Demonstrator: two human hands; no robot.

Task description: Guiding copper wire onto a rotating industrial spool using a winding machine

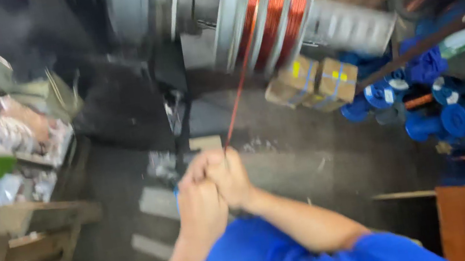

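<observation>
**2 fists on copper wire**

Head view: left hand [199, 206] and right hand [228, 177] pressed together, fingers of both curled tight around a copper wire [236, 106]. Rising taut from the fingertips up to a winding drum [273, 11] with 3 copper bands. Right of the fingers, blue spools [458, 118] and 2 cardboard boxes [314, 82].

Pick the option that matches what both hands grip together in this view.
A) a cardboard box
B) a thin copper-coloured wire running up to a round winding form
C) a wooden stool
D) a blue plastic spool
B: the left hand and the right hand are clasped around a thin copper-coloured wire that rises to the round metal winding form wrapped in copper wire.
</observation>
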